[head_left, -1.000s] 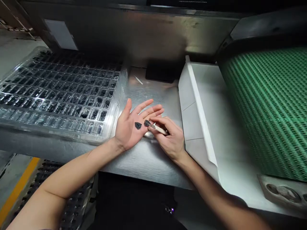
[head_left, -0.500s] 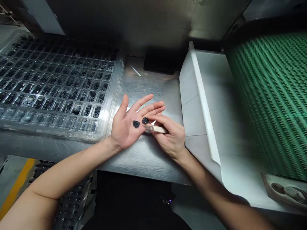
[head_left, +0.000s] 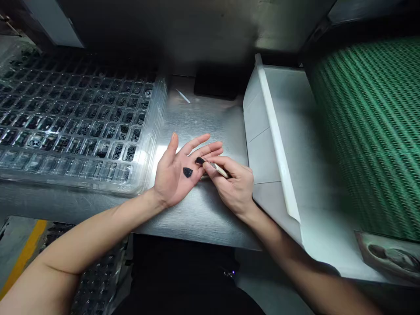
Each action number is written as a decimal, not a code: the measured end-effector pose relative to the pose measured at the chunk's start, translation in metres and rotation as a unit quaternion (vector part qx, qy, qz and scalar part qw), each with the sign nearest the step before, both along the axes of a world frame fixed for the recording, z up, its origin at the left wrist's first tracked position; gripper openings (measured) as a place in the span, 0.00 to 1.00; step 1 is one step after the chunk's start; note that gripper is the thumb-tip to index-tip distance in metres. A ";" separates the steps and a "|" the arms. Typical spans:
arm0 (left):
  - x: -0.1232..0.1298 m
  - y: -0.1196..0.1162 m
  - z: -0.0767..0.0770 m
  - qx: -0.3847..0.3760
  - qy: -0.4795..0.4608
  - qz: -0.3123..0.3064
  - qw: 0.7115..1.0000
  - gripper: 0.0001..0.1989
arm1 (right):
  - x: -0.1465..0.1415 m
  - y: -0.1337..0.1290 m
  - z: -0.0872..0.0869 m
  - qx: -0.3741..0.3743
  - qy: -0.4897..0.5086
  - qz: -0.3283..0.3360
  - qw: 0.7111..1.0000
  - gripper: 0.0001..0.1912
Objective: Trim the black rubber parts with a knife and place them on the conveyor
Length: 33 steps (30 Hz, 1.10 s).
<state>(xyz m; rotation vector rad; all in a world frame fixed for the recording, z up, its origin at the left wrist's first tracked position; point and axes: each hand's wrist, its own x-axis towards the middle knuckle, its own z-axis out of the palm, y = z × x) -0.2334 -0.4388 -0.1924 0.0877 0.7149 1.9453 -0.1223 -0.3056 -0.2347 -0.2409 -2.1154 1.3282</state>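
Observation:
My left hand [head_left: 173, 175] lies palm up with its fingers stretched out. On its palm rests a small black plastic part [head_left: 187, 172], roughly wedge-shaped. My right hand [head_left: 232, 183] is closed around a craft knife [head_left: 220, 170] with a pale handle; the blade end is hard to make out. At the tips of my right thumb and forefinger is a second small black part [head_left: 199, 160], over the left fingers. It appears pinched there, turned on its edge.
A stack of clear compartment trays [head_left: 144, 162] with black parts stands at left on the metal bench [head_left: 197, 218]. A thin white stick [head_left: 183, 96] and a dark flat object [head_left: 215, 87] lie behind. On the right are a white bin [head_left: 278, 153] and a green mesh conveyor belt [head_left: 377, 131].
The black part at my right fingertips has turned from face-up to edge-on. The knife has shifted back from the left palm. The other part has turned slightly on the palm.

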 end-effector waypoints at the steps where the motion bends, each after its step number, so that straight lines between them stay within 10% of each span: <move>1: 0.000 0.000 0.000 0.000 -0.003 -0.002 1.000 0.40 | 0.000 0.000 0.002 -0.021 -0.012 -0.002 1.000 0.04; 33: 0.003 -0.001 0.003 -0.012 0.006 -0.006 1.000 0.37 | -0.001 -0.001 0.008 -0.107 -0.037 0.009 0.993 0.10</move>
